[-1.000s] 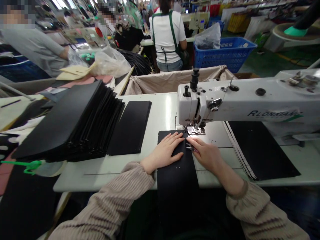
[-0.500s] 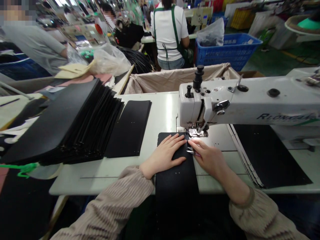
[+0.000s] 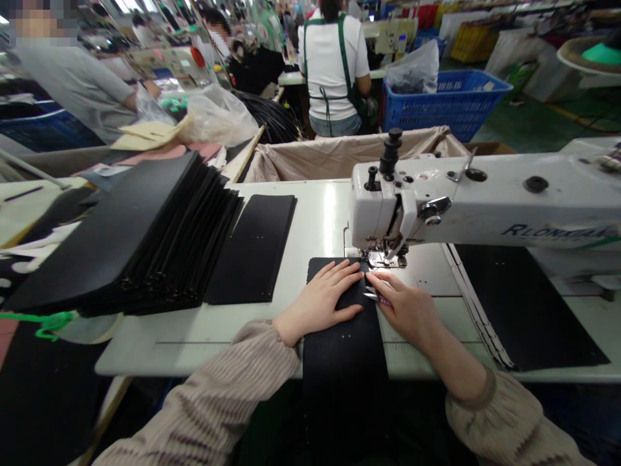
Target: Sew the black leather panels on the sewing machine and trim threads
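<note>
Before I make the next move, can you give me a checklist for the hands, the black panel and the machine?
1. Left hand flat on the black panel: ok, fingers spread.
2. Snips put down: not ok, the right hand holds them, blades over the panel.
3. Panel fully on the table: not ok, its near part extends past the front edge.
4. Sewing machine needle raised: cannot tell, too small.
5. Tall black stack apart from the panel: ok.

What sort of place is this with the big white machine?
Probably a sewing factory: there's a long-armed white sewing machine, a thick stack of flat black panels, and a person in a white shirt and green apron working beyond.
</note>
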`<state>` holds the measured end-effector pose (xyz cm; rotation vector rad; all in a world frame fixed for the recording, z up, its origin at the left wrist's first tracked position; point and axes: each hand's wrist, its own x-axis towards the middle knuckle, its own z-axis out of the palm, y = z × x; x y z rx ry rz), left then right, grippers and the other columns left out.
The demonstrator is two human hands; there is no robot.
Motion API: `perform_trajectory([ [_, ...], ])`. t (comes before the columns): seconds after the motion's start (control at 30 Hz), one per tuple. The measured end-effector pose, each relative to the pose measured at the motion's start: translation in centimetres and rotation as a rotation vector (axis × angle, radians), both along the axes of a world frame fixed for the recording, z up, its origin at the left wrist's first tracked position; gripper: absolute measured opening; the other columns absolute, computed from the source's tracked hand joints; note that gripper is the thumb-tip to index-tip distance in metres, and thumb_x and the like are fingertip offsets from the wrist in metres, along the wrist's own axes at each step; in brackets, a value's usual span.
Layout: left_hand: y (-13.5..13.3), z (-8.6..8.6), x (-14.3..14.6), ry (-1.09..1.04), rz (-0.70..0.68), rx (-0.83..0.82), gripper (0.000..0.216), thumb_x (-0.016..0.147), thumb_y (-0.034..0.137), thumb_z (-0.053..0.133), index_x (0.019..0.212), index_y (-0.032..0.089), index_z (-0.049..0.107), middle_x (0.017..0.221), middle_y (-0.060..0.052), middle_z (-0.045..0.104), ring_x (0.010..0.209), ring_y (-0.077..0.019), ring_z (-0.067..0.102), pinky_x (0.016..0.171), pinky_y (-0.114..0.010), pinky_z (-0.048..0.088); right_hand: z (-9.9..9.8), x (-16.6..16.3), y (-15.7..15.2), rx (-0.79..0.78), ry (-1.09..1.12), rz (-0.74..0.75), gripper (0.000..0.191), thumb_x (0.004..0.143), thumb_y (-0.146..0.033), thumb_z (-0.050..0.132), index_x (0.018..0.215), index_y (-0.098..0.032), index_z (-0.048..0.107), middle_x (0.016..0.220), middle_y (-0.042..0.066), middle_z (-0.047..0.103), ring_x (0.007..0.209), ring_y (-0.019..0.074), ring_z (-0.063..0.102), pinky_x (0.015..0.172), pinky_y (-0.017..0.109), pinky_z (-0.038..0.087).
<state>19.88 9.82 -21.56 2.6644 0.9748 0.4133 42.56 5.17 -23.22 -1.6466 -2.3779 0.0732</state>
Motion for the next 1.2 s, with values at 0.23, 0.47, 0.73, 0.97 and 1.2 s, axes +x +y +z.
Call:
perform_trajectory([
  [0.23,0.32,-0.09,0.04,-0.001,0.001,0.005,0.061,0.093,0.045,0.060,0.147,0.026,0.041,0.157,-0.005,0.038,0.148,-0.0231,0.028,0.124,-0.045,0.020,-0.22,0.10,-0.01,0.008,0.018,0.000,0.047,0.096,-0.025,0.046,0.143,-0.028,0.050,0.144,0.004,0.054,0.101,0.0203,0.068,0.074,0.031,0.056],
  [0.47,0.25,-0.04,-0.06,-0.018,0.000,0.021,0.059,0.093,0.043,0.060,0.147,0.027,0.043,0.154,-0.006,0.042,0.146,-0.0248,0.032,0.122,-0.047,0.023,-0.26,0.13,-0.08,0.001,0.031,0.003,0.049,0.096,-0.025,0.045,0.144,-0.029,0.048,0.145,0.004,0.054,0.103,0.0208,0.067,0.076,0.031,0.056],
  [0.73,0.11,0.09,-0.11,-0.015,0.003,0.032,0.053,0.092,0.041,0.061,0.142,0.026,0.048,0.148,-0.008,0.047,0.138,-0.0272,0.040,0.116,-0.045,0.032,-0.31,0.15,-0.08,0.010,0.034,-0.001,0.048,0.096,-0.026,0.046,0.144,-0.029,0.049,0.145,0.003,0.054,0.102,0.0211,0.068,0.074,0.032,0.057],
  [0.97,0.09,0.08,-0.18,-0.012,-0.008,0.032,0.053,0.093,0.039,0.060,0.143,0.027,0.047,0.150,-0.008,0.045,0.139,-0.0269,0.039,0.117,-0.046,0.030,-0.29,0.17,-0.13,0.010,0.036,-0.002,0.048,0.096,-0.025,0.046,0.144,-0.029,0.049,0.145,0.002,0.054,0.102,0.0205,0.068,0.075,0.030,0.055],
  [1.2,0.21,-0.07,-0.22,-0.007,-0.029,0.046,0.052,0.095,0.038,0.057,0.144,0.026,0.046,0.150,-0.008,0.045,0.140,-0.0265,0.039,0.118,-0.047,0.031,-0.19,0.24,-0.11,-0.003,0.017,0.002,0.047,0.097,-0.026,0.044,0.144,-0.030,0.048,0.146,0.001,0.053,0.100,0.0203,0.068,0.073,0.032,0.056],
])
